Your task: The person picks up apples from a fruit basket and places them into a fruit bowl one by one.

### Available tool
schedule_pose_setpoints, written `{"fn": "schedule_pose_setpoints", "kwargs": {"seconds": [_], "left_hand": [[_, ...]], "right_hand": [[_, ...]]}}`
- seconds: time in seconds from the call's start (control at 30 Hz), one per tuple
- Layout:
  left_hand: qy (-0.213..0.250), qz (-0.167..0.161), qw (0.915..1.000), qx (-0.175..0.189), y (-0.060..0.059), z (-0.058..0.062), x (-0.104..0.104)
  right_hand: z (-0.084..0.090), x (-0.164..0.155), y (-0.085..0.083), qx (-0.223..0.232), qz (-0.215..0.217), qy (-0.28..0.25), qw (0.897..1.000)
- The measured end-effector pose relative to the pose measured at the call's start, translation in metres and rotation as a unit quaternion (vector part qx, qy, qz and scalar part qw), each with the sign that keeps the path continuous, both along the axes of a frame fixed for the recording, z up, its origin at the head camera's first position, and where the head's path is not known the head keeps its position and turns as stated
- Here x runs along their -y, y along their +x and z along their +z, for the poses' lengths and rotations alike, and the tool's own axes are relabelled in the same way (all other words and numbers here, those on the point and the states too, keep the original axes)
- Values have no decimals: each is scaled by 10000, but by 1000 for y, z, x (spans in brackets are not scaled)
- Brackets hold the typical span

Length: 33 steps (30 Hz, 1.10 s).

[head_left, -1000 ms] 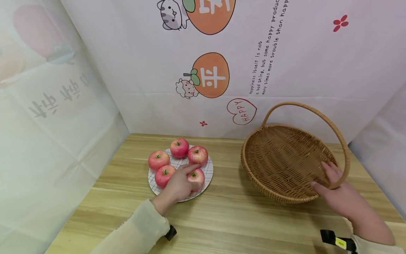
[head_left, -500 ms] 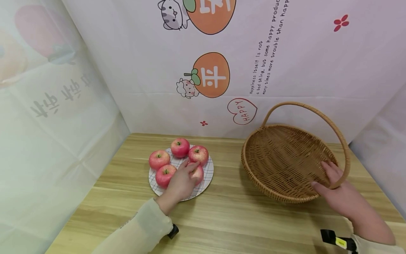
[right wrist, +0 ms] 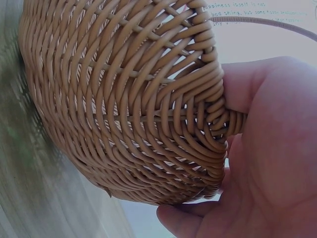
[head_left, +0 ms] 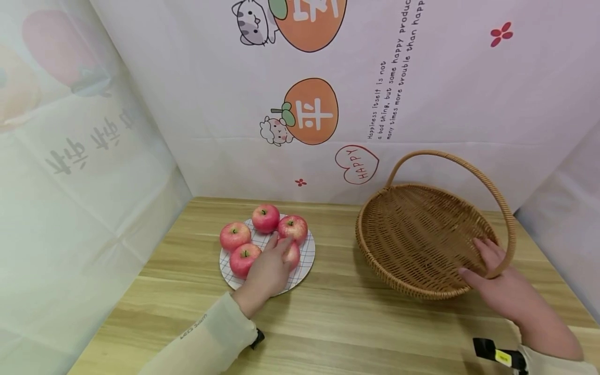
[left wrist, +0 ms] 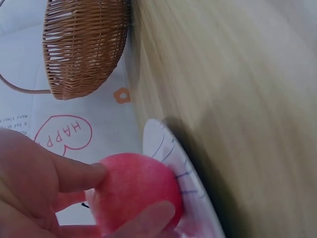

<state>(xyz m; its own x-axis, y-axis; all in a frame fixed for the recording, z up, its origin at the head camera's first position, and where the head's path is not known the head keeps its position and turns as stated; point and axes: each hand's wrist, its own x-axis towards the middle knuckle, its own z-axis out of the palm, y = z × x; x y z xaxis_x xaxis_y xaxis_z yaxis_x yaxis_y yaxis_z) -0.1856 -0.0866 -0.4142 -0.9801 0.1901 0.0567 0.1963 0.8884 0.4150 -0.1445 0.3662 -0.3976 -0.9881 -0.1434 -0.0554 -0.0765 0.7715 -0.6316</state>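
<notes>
My left hand grips a red apple at the right front of a round checked plate. In the left wrist view, thumb and fingers lie around this apple, beside the plate's edge. Several other red apples sit on the plate, to the left of and behind the hand. On the right, my right hand holds the rim of a brown wicker basket near the foot of its handle. The right wrist view shows the hand with the basket's woven wall.
Both plate and basket stand on a wooden table. A white printed cloth hangs behind the table. The basket's tall arched handle rises over its right side. Bare wood lies between plate and basket.
My left hand's fingers have shifted slightly and closed around the front right apple, which has moved a little. The right hand and the basket look the same.
</notes>
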Motion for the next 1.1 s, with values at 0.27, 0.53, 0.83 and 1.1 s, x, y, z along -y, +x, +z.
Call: {"fn": "schedule_pose_setpoints", "kwargs": {"seconds": [0.27, 0.53, 0.83, 1.1], "left_hand": [[-298, 116, 9993, 167, -3, 6, -2], [-349, -4, 9992, 167, -3, 10, 4], [-477, -224, 9985, -126, 22, 30, 4], [-566, -29, 9984, -26, 41, 54, 3]], "right_hand": [[0, 0, 0, -21, -40, 75, 10000], [-3, 0, 0, -105, -72, 84, 9999], [-6, 2, 5, -681, -61, 29, 9977], [-4, 1, 9, -958, -220, -7, 9952]]}}
